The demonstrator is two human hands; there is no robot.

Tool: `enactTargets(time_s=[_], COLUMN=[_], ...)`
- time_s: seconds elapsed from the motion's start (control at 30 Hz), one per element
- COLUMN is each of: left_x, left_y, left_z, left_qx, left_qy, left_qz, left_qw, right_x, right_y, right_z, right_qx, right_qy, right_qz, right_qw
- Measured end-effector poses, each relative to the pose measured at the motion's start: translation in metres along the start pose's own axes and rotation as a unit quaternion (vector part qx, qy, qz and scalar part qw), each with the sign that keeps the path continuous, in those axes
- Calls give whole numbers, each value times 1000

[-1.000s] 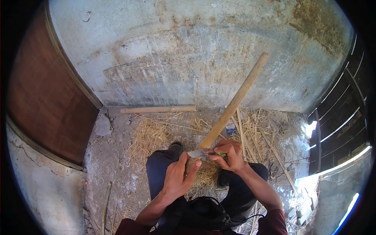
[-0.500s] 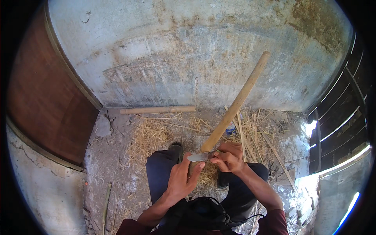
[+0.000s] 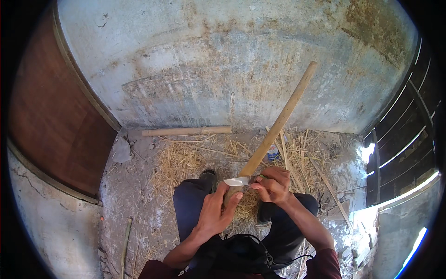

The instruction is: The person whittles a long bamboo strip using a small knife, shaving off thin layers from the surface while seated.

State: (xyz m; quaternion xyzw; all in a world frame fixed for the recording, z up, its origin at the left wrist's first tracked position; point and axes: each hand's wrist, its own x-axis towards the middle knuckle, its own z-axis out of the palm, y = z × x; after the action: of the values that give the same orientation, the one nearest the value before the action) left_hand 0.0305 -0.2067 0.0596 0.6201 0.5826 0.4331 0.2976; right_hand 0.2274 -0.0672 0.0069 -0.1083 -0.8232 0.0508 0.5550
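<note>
A long, pale wooden pole (image 3: 278, 123) slants from between my knees up toward the far right. My left hand (image 3: 216, 211) is wrapped round its lower end, with the thumb along the near side. In my right hand (image 3: 274, 186) is a knife (image 3: 237, 182), gripped by the handle. Its short bright blade lies crosswise over the pole, pointing left, its tip close to the left index finger. The palm-side fingers of both hands are partly hidden.
Straw (image 3: 179, 162) and thin split strips (image 3: 302, 158) litter the floor. A bamboo length (image 3: 186, 131) lies along the foot of the stained wall (image 3: 209, 69). A brown door panel (image 3: 60, 107) stands left, dark slats (image 3: 404, 135) right. A greenish stick (image 3: 126, 246) lies at lower left.
The knife blade has turned a little and now catches more light. The pole's upper end has shifted slightly left. Both hands stay in nearly the same place.
</note>
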Motion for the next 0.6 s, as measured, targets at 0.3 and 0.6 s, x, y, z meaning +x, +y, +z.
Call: enactTargets(time_s=[0.3, 0.6], left_x=[1, -18], left_y=[0, 0], left_z=[0, -2], left_qx=[-29, -47], left_qy=[13, 4], left_qz=[-1, -40], left_qw=[1000, 998], right_x=[1, 4], right_y=[6, 18], right_z=[-4, -17], right_qx=[-30, -48], right_qy=[27, 92], right_qz=[3, 101], right_qw=[999, 989])
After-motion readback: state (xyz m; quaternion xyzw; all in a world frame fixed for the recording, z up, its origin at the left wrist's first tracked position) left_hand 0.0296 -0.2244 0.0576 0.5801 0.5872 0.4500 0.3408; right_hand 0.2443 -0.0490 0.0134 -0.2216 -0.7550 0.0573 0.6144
